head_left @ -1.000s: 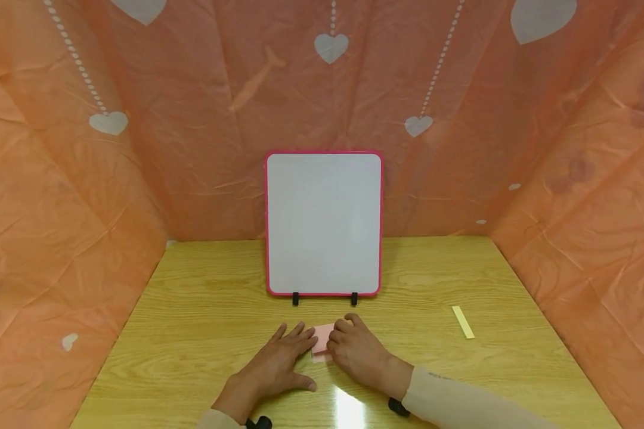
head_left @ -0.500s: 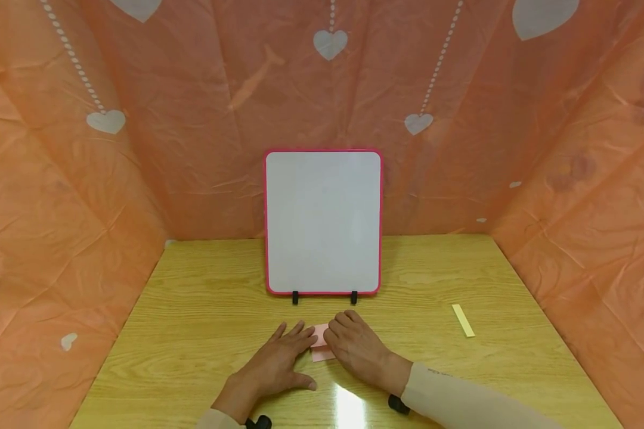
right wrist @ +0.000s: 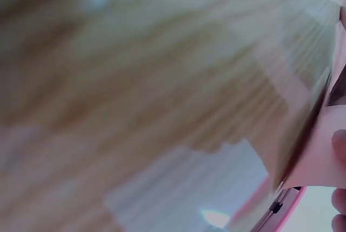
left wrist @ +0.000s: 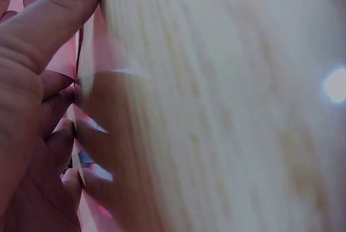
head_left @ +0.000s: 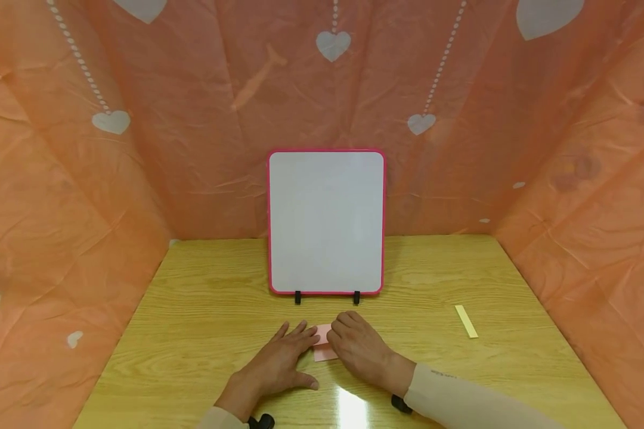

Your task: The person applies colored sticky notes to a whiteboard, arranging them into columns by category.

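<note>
Between the two hands, a small pink sticky note shows in two layers, its upper layer raised off a lower pink piece along the near edge. My left hand lies spread on the table, its fingertips at the note's left edge and its thumb pointing right. The fingers of my right hand are curled and pinch the upper layer on its right side, hiding that end. In the right wrist view, the lifted pink layer bends upward with fingertips against it.
A pink-framed whiteboard stands behind the hands on two black feet. A narrow yellow strip lies to the right on the wooden table. Orange cloth with white hearts encloses the back and sides.
The upper pink layer's near edge has moved away from me, exposing more of the lower piece. My right fingers have curled in tighter. The left hand has stayed in place.
</note>
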Tool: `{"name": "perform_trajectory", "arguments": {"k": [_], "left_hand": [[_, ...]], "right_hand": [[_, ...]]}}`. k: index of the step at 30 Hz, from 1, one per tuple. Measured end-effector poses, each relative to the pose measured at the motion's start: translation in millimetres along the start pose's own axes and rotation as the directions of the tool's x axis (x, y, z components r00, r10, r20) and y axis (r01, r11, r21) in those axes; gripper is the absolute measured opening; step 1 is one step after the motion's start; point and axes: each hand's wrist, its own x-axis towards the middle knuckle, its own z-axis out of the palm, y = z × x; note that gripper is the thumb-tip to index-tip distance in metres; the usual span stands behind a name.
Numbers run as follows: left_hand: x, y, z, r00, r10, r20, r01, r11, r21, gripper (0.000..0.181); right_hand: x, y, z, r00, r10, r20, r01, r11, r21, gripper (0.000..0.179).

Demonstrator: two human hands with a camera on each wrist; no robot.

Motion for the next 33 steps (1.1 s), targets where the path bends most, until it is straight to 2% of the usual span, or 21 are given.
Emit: {"name": "perform_trajectory", "arguments": {"k": [5, 9, 14, 20, 27, 33], "left_hand": [[1.5, 1.8, -0.9, 1.0, -0.012, 0.009, 0.012, 1.0, 0.011, 0.092], [1.4, 2.2, -1.7, 1.0, -0.012, 0.007, 0.012, 0.998, 0.055, 0.092], [0.0, 3.0, -2.4, 1.0, 0.011, 0.0, -0.011, 0.994, 0.112, 0.091], [-0.9, 3.7, -2.9, 0.999, 0.042, -0.005, -0.04, 0.986, 0.163, 0.091], [-0.6, 2.7, -3.4, 0.998, 0.056, 0.002, -0.055, 0.98, 0.19, 0.09], [-0.3, 1.9, -2.4, 0.998, 0.056, 0.004, -0.055, 0.98, 0.19, 0.09]], "right_hand": [[0.3, 0.8, 1.3, 1.0, 0.013, -0.007, -0.013, 1.0, 0.01, 0.014], [0.2, 0.8, 3.9, 1.0, 0.025, -0.009, -0.025, 1.0, 0.017, 0.018], [-0.6, -0.2, 5.3, 1.0, 0.023, -0.009, -0.023, 1.0, 0.019, 0.017], [-1.3, -1.6, 4.0, 0.999, 0.017, 0.03, -0.016, 1.0, -0.013, 0.013], [-1.3, -1.8, 3.3, 0.999, 0.01, 0.051, -0.007, 0.999, -0.051, 0.012], [-1.4, -1.9, 2.6, 0.999, 0.02, 0.045, -0.018, 0.999, -0.044, 0.012]]}}
